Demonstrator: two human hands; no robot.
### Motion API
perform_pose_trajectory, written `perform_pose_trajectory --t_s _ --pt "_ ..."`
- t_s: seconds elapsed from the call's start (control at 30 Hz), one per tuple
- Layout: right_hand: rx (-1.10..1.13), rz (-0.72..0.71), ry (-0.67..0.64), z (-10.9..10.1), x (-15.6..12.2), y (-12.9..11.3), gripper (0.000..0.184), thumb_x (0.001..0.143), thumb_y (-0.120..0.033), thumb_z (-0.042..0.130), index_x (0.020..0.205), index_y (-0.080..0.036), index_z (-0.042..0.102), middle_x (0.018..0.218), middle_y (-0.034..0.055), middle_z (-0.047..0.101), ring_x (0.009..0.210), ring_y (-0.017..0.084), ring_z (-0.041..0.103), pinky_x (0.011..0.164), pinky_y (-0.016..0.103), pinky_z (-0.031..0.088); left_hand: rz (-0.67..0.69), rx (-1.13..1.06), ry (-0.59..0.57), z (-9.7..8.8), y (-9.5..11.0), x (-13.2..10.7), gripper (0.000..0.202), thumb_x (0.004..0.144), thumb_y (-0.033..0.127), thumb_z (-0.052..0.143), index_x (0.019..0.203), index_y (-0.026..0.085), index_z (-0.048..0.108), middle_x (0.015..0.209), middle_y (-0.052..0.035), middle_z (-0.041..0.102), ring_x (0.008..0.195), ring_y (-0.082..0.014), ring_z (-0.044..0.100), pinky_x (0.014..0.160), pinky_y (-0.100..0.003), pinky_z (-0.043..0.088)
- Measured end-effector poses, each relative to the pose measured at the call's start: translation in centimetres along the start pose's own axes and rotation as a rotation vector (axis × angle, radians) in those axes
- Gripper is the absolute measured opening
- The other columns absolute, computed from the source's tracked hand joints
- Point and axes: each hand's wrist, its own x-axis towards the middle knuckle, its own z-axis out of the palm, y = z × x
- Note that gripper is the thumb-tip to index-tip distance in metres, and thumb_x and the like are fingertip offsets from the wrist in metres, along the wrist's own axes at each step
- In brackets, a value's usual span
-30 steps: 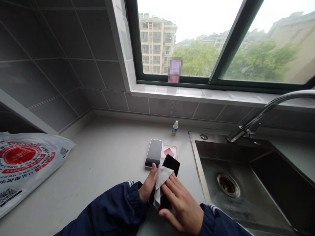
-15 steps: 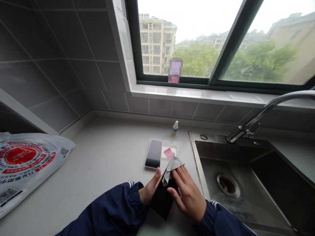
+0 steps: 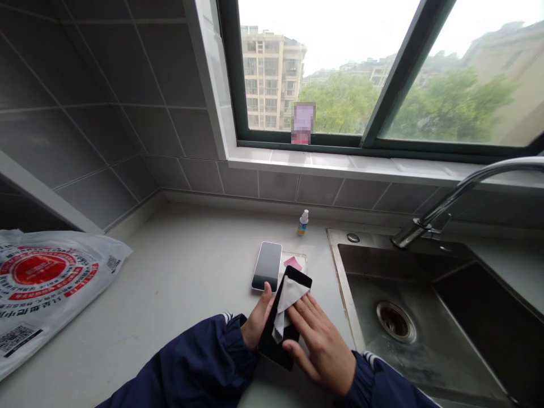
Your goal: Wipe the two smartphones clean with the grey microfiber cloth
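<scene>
A black smartphone (image 3: 272, 352) is tilted in my left hand (image 3: 256, 320), whose thumb lies along its left edge; the other fingers are hidden beneath it. My right hand (image 3: 321, 343) presses a grey cleaning cloth (image 3: 291, 294) with a zigzag edge flat against the phone's dark face, fingers over the cloth's right side. Just beyond lies a second smartphone (image 3: 267, 265) with a pale frame, screen up on the counter. Beside it is a clear phone case (image 3: 302, 259) with a pink piece of paper or cloth (image 3: 293, 263) on it, partly hidden by the held phone.
A small spray bottle (image 3: 303, 222) with a white cap stands toward the back of the counter (image 3: 182, 272). To the right is a steel sink (image 3: 365, 294) with a curved faucet (image 3: 450, 198). A white plastic bag (image 3: 55, 283) with red print lies at the left, and a window is behind.
My right hand and the cloth have slid down the phone toward me, uncovering its top end. The held phone has shifted slightly in my left hand, its upper end now more in view.
</scene>
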Motion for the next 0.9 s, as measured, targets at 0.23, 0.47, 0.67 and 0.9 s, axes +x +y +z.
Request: perform_pose_trajectory --t_s 0.23,0.47,0.67,0.9 --pt "-0.122 0.143 0.143 1.4 -0.8 1.5 0.059 0.098 -0.037 0.049 0.146 -0.005 0.038 0.15 0.0244 0.039 0.141 0.04 0.035 0.108 0.059 0.041 -0.234 0.029 -0.096 -1.8 -1.1 -0.3 0.077 0.092 0.069 0.026 0.143 0.016 0.047 0.115 -0.0156 0.07 0.092 -0.029 0.072 0.093 -0.047 0.049" --pt "0.013 -0.055 -0.017 0.0 0.0 -0.4 0.069 0.096 -0.045 0.052 0.149 -0.006 0.033 0.153 0.0205 0.036 0.146 0.036 0.026 0.116 0.058 0.031 -0.078 0.042 -0.054 -1.0 -0.8 0.0 0.069 0.092 0.063 0.042 0.13 0.008 0.061 0.129 -0.0163 0.065 0.136 -0.0285 0.046 0.121 -0.039 0.018" --pt "0.117 -0.112 -0.124 -1.3 0.6 -1.2 0.059 0.095 -0.047 0.054 0.137 -0.007 0.046 0.149 0.0198 0.043 0.144 0.033 0.032 0.121 0.054 0.024 -0.102 0.029 0.006 -0.9 -0.1 -0.2 0.074 0.091 0.066 0.038 0.114 0.003 0.069 0.117 -0.0201 0.07 0.123 -0.0319 0.059 0.117 -0.044 0.027" --pt "0.016 -0.021 -0.011 -0.2 0.0 -0.1 0.056 0.097 -0.036 0.052 0.144 -0.009 0.041 0.148 0.0182 0.045 0.142 0.032 0.036 0.117 0.054 0.033 -0.042 0.013 -0.018 0.5 0.2 0.1 0.073 0.09 0.065 0.043 0.126 0.004 0.063 0.12 -0.0198 0.069 0.123 -0.0315 0.058 0.111 -0.039 0.035"
